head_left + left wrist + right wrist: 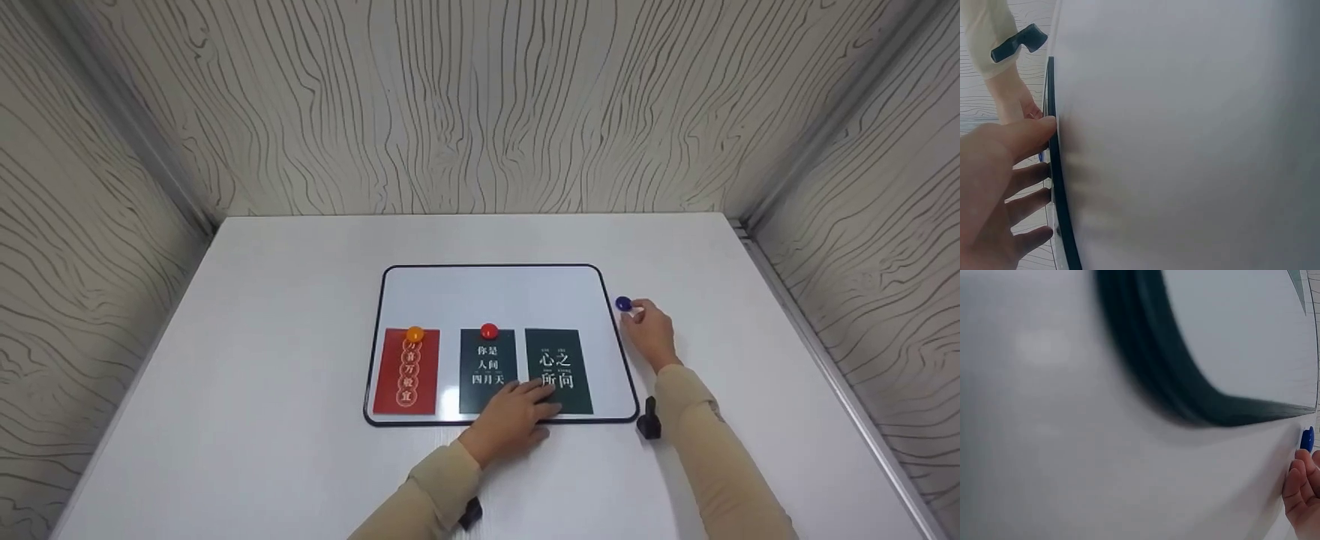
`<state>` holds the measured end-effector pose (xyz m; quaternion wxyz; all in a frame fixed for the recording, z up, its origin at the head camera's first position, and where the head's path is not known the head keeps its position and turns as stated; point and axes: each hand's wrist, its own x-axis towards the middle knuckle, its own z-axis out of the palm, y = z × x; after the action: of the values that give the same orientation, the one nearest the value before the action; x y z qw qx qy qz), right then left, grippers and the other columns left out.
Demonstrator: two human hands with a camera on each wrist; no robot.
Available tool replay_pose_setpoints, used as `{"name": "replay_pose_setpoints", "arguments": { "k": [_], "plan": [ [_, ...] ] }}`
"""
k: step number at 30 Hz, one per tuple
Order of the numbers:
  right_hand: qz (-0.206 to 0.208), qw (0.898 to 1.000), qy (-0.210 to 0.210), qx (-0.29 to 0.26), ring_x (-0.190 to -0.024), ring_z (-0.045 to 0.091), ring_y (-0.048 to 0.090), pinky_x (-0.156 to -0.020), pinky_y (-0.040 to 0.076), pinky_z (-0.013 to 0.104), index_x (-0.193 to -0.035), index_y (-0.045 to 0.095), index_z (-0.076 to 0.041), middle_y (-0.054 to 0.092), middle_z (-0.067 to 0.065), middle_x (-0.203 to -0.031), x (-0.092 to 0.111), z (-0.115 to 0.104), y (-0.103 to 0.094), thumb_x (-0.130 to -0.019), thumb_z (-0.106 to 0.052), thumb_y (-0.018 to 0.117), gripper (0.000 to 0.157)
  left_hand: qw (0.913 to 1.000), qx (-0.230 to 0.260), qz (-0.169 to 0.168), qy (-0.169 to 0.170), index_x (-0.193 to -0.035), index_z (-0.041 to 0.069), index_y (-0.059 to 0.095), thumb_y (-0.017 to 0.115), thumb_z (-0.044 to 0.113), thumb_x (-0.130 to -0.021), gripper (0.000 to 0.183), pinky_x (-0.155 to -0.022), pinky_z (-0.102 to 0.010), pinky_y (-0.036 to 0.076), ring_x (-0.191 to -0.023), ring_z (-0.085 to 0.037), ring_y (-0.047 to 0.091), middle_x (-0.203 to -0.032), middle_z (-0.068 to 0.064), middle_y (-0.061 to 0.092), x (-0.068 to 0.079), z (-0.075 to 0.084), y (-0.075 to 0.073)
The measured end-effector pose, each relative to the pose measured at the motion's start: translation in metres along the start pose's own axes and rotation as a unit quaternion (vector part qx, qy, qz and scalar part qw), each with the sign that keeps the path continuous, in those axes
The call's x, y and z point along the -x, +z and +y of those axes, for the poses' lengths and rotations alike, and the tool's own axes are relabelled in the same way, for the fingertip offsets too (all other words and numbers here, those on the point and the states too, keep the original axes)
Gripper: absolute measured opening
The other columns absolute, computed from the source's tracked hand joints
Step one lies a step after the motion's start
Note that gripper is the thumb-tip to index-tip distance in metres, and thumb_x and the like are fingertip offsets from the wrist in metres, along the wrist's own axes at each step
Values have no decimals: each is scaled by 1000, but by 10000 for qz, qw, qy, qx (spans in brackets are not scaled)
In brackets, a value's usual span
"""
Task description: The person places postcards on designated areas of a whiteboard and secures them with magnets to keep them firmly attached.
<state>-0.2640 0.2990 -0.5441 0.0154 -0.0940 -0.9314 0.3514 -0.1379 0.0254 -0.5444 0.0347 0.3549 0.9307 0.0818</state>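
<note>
My left hand [510, 420] lies with fingers spread over the lower left part of a dark green card [574, 349] with white characters. In the left wrist view, that hand's fingers [1030, 205] reach out fairly straight past the board's dark edge. Just off the board's right side, the fingertips of my right hand [652, 334] are at the near edge of a round blue magnet [623, 304]. The same blue magnet [1307, 439] shows beyond bent fingers in the right wrist view. Whether they pinch it I cannot tell.
A whiteboard [495, 289] with a black rim lies on the white table [262, 322]. On it, an orange magnet [415, 334] sits atop a red card [386, 382], and a red magnet [489, 331] atop another dark green card [476, 397]. Wood-patterned walls surround the table.
</note>
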Motion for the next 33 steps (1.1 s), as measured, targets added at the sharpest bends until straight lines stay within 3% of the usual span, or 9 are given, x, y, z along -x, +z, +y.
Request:
{"name": "replay_pose_setpoints", "arguments": {
  "k": [5, 16, 20, 25, 33],
  "plan": [
    [14, 9998, 201, -92, -85, 25, 56, -73, 42, 27, -135, 46, 5, 61, 20, -99, -4, -1, 0, -96, -21, 51, 47, 10000, -19, 5, -12, -133, 31, 58, 61, 36, -93, 40, -116, -39, 40, -141, -15, 44, -148, 7, 50, 0, 1, -1],
    [-79, 9995, 307, 84, -102, 39, 59, -91, 49, 48, -139, 41, 6, 60, 31, -114, -8, -1, 2, -97, -21, 50, 51, 9999, 60, -91, -106, -133, 33, 57, 60, 36, -94, 40, -118, -37, 37, -141, -15, 43, -149, 7, 49, -2, 2, -2],
    [-201, 9987, 414, 228, -117, 44, 55, -105, 45, 53, -141, 39, 5, 57, 32, -126, -11, -2, 2, -98, -23, 50, 53, 9999, 23, -74, -84, -133, 32, 57, 60, 37, -94, 40, -118, -37, 38, -141, -15, 43, -149, 7, 48, -2, 1, -1],
    [-446, 9970, 522, 359, -139, 47, 35, -118, 30, 55, -143, 37, 3, 41, 29, -147, -17, -3, 1, -98, -25, 50, 55, 9998, 103, -111, -98, -133, 32, 57, 60, 37, -94, 40, -117, -38, 38, -142, -15, 43, -149, 6, 48, -2, 1, -1],
    [-372, 9970, 362, 571, -135, 48, 40, -115, 34, 56, -139, 43, 2, 46, 29, -143, -20, -4, 2, -98, -23, 50, 49, 9996, 219, -81, -182, -131, 33, 59, 61, 35, -93, 38, -117, -37, 38, -141, -14, 43, -148, 8, 49, -3, 2, -2]
  ]
}}
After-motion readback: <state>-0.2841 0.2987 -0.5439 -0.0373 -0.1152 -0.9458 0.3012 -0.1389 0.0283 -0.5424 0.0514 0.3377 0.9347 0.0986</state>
